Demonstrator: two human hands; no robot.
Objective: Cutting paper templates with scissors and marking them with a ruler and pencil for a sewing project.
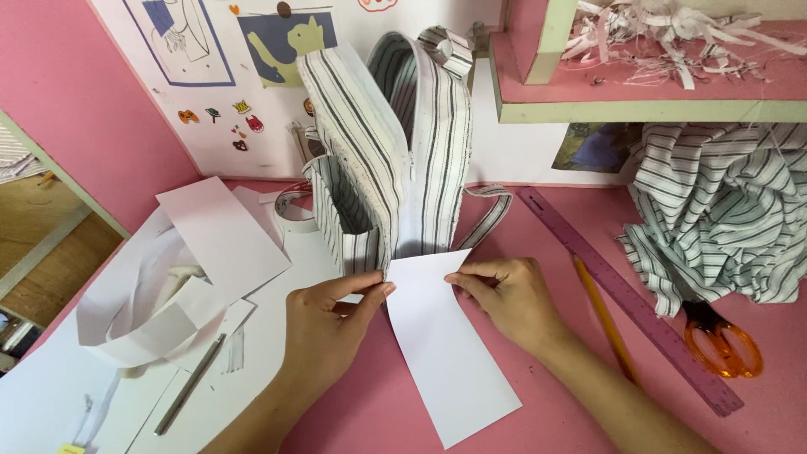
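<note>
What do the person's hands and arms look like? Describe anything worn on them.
Both the left hand and right hand are bare: no gloves, rings, watch or bracelets show. The forearms are uncovered too, with no sleeve reaching into view. Fingernails are short and unpainted.

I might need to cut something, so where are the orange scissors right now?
The orange scissors lie at the right edge of the pink table, handles poking out from under the striped fabric pile, just right of the purple ruler.
</note>
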